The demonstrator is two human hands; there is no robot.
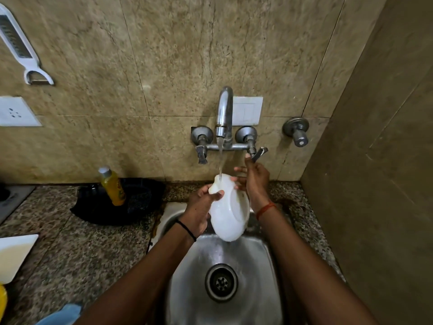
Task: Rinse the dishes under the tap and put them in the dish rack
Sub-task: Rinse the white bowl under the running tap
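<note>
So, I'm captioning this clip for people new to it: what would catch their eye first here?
The white dish, held tilted over the steel sink under the running tap, centre frame. The left hand grips its edge, while the right hand reaches up to the tap's right lever. A yellow bottle stands left on the counter.

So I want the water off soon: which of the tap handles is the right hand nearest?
The right lever handle of the tap; the right hand reaches up just under it. The left lever and the separate round knob on the wall are farther off.
</note>
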